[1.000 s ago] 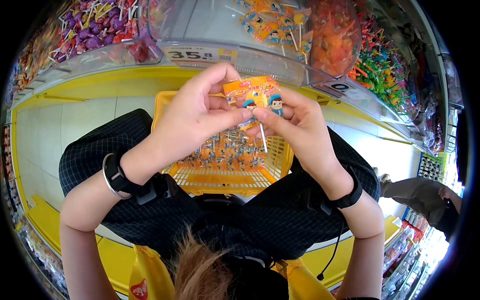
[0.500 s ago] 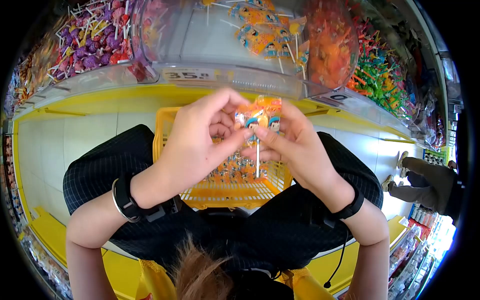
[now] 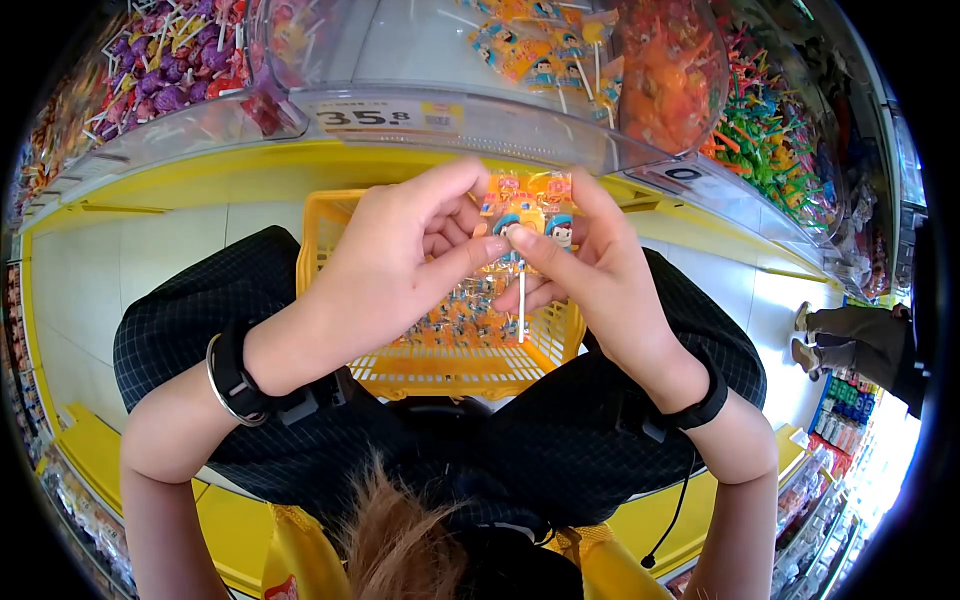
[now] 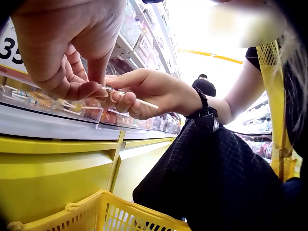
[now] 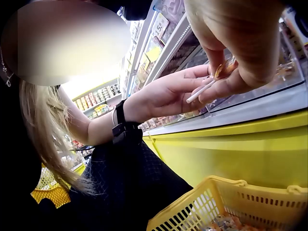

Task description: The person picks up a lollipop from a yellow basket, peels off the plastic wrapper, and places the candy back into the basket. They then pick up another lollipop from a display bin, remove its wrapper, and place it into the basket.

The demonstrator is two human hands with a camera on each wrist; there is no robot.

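A lollipop in a flat orange wrapper (image 3: 530, 190) with cartoon faces is held up in front of the body, its white stick (image 3: 521, 305) pointing toward me. My left hand (image 3: 400, 245) pinches the wrapper's left side between thumb and fingers. On the other side my right hand (image 3: 605, 275) grips it, thumb across the front and fingers behind. In the right wrist view the stick (image 5: 201, 91) juts out between the two hands. Below them is a yellow basket (image 3: 445, 383) holding many similar wrapped lollipops (image 3: 465, 315).
Clear bins line the shelf ahead; one contains several orange-wrapped lollipops (image 3: 540, 65), behind a price tag (image 3: 385, 117). Purple and red lollipops (image 3: 180, 70) fill the bin at left, green and red sweets (image 3: 765, 150) the one at right. Another person's legs (image 3: 850, 335) stand at far right.
Both hands dipped toward me, then rose slightly with the lollipop. Its wrapper has turned from a tilt to nearly straight, and the stick hangs straighter. The person at right shifted position.
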